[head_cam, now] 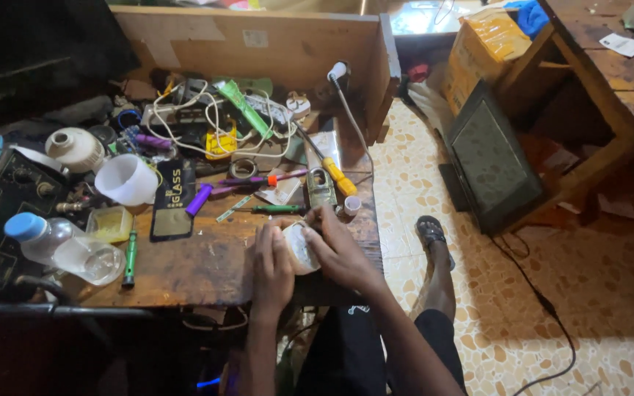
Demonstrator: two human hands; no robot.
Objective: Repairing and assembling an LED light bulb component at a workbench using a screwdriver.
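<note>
While sitting at the cluttered bench point(207, 275), the person is gripping a small white device point(300, 247) at its front edge, left hand point(271, 270) and right hand point(339, 249) both curled closed around it.

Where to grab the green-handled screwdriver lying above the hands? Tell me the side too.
Take the green-handled screwdriver by its green handle, coming straight down from above. It lies flat and crosswise on the wooden bench, just beyond the left hand and right hand, with bare wood on its near side.
</note>
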